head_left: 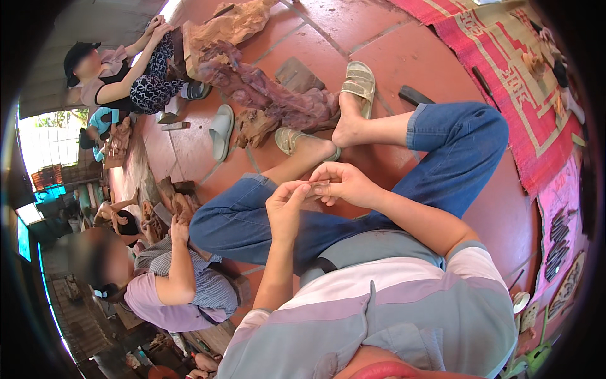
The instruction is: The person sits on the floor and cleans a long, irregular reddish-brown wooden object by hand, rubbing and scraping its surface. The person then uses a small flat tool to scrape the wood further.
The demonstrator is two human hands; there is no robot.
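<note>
red tiled stone-like floor [404, 66] spreads beyond my grip. on it, ahead and left of grip: knotty purple-brown carved wood [243, 82], no hand of mine on it; i judge it partly shaped, finishing left unclear. my bare left hand [285, 203] and bare right hand [348, 185] meet, thumb and finger of each pressed together; whether tiny bit sits pinched there, cannot tell, so progress there unclear. no brand, label or writing readable.

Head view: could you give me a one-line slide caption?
Left hand and right hand meet at the fingertips above blue jeans, gnarled wood lying on the red tiled floor beyond.
</note>
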